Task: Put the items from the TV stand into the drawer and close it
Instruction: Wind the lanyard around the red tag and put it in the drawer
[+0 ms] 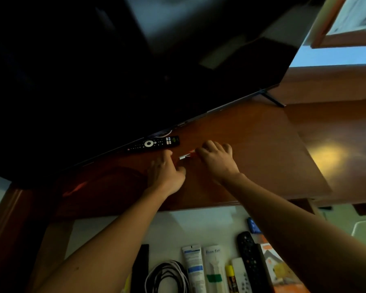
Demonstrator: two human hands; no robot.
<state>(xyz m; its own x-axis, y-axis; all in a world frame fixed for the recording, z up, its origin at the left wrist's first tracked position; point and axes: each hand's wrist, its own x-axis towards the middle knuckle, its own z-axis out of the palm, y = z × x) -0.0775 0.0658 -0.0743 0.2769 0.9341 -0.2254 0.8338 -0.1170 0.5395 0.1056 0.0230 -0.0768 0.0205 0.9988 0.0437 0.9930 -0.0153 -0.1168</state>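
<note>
Wooden TV stand (251, 149) — both hands' grips curl onto one small red-white item (185, 155).

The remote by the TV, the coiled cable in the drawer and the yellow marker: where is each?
Remote (154, 143), head view: on the white ring button at mid-body.
Cable (167, 277), head view: on the coil's loops.
Marker (230, 279), head view: on its yellow barrel.

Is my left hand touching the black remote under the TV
Apart. The head view shows bare wood of the TV stand between the left hand and the black remote; the fingertips stop short of the remote's near edge.
</note>
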